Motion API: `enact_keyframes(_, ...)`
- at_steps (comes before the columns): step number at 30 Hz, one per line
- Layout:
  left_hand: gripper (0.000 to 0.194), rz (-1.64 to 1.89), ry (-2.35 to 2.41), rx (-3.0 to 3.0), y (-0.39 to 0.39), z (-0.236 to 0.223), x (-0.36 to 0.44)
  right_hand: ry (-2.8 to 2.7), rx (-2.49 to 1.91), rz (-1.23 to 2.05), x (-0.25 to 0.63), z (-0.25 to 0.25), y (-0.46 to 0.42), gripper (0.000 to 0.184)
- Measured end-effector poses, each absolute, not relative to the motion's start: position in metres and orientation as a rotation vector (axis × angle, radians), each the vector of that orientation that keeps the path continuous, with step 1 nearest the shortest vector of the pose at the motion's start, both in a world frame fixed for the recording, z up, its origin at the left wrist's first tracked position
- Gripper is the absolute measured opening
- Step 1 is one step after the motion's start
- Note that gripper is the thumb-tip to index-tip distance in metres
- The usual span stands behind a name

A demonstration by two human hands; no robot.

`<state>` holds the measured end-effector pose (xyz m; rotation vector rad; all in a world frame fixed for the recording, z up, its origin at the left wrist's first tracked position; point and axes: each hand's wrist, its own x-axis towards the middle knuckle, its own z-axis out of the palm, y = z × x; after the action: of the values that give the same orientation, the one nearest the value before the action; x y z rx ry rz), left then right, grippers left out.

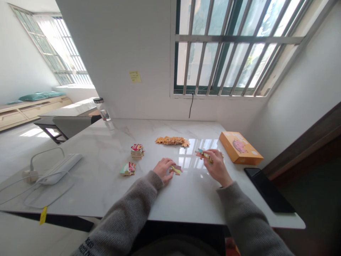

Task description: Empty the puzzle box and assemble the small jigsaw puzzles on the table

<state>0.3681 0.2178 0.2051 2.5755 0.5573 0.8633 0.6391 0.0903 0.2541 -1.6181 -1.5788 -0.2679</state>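
Observation:
My right hand [217,166] is raised a little above the marble table [112,185], its fingers pinching a few joined jigsaw pieces [204,155]. My left hand [163,170] rests palm down on the table, its fingertips at a small joined group of colourful jigsaw pieces [176,170]. To the left of that hand are a stack of jigsaw pieces [137,151] and a loose cluster of pieces [128,169]. A long row of orange-backed pieces [170,141] lies further ahead.
An orange box [240,148] lies at the right, with a black tablet [268,189] near the table edge. A glass bottle [103,110] stands at the far left corner. A white power strip [60,169] and cables lie at the left.

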Motion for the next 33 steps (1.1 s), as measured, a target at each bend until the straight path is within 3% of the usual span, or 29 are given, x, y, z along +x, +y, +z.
enact_keyframes(5,0.035,0.752,0.627,2.628,0.221,0.197,0.365,-1.341,-1.923,-0.462,0.692,0.246,0.083,0.03)
enact_keyframes(13,0.022,0.707,0.604,2.633,0.225,0.201,0.364,-1.307,-2.131,-0.312,0.701,0.236,0.081,0.025)
enact_keyframes(20,0.022,0.664,0.584,2.675,0.221,0.214,0.364,-1.311,-1.698,-0.466,0.665,0.245,0.082,0.026)
enact_keyframes(23,0.02,0.774,0.513,2.655,0.217,0.22,0.365,-1.574,-1.495,-0.163,0.624,0.244,0.084,0.023)
enact_keyframes(26,0.021,0.921,0.433,2.632,0.212,0.225,0.366,-1.689,-1.442,0.254,0.589,0.239,0.087,0.032)
enact_keyframes(33,0.024,1.057,0.319,2.621,0.2,0.222,0.375,-1.45,-1.351,0.796,0.575,0.23,0.099,0.044)
